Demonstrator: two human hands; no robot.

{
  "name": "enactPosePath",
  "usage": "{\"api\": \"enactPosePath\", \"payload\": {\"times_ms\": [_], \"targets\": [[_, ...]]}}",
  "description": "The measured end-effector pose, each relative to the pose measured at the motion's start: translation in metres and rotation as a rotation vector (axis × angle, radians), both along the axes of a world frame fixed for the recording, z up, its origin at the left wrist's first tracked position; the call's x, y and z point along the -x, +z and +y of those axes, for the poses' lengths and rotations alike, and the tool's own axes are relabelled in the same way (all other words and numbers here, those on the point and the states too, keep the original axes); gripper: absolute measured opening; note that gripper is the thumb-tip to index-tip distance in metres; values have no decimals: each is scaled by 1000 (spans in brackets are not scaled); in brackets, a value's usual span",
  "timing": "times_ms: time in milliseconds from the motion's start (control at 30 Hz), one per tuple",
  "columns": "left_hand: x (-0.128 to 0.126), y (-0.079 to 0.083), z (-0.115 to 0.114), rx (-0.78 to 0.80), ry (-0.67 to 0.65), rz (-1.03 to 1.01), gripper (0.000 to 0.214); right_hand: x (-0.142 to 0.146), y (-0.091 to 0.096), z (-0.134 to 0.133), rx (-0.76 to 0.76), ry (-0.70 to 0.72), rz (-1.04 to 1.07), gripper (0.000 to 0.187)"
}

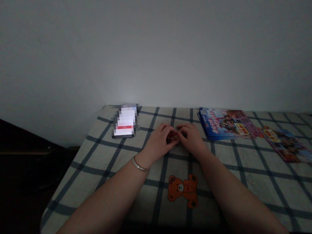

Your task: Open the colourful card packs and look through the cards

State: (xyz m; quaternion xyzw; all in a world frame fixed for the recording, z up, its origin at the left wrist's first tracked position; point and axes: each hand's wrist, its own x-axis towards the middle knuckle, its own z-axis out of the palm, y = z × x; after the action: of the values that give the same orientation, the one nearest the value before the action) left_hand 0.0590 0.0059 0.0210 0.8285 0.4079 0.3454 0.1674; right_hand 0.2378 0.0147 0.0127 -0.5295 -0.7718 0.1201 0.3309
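Observation:
In the middle of the table, my left hand (161,141) curls its fingers around a small dark-red piece (171,137), perhaps folded printed paper. Its exact kind is too dark and too covered to tell. From the other side my right hand (191,137) meets it, thumb and fingertips pinching the piece's right edge. Both hands are closed and rest low over the checked cloth, nearly touching each other. A pale bangle (138,164) circles my left wrist.
A lit phone (124,121), its screen blurred, lies at the back left. Right of my hands is a stack of colourful flyers (226,123), with another flyer (290,145) farther right. The checked tablecloth (116,157) bears a bear picture (183,190). A wall (167,52) stands behind.

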Motion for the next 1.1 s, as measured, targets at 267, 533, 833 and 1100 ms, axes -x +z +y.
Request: {"api": "enactPosePath", "payload": {"times_ms": [267, 533, 833, 1100], "targets": [[1, -6, 5, 98, 66, -15, 50, 7, 10, -9, 22, 43, 184, 19], [2, -1, 6, 114, 70, 109, 22, 6, 13, -11, 92, 8, 285, 22], [2, -2, 7, 117, 74, 99, 10, 7, 11, -11, 115, 81, 200, 15], [2, -1, 8, 129, 76, 134, 5, 7, 11, -11, 88, 126, 162, 8]]}}
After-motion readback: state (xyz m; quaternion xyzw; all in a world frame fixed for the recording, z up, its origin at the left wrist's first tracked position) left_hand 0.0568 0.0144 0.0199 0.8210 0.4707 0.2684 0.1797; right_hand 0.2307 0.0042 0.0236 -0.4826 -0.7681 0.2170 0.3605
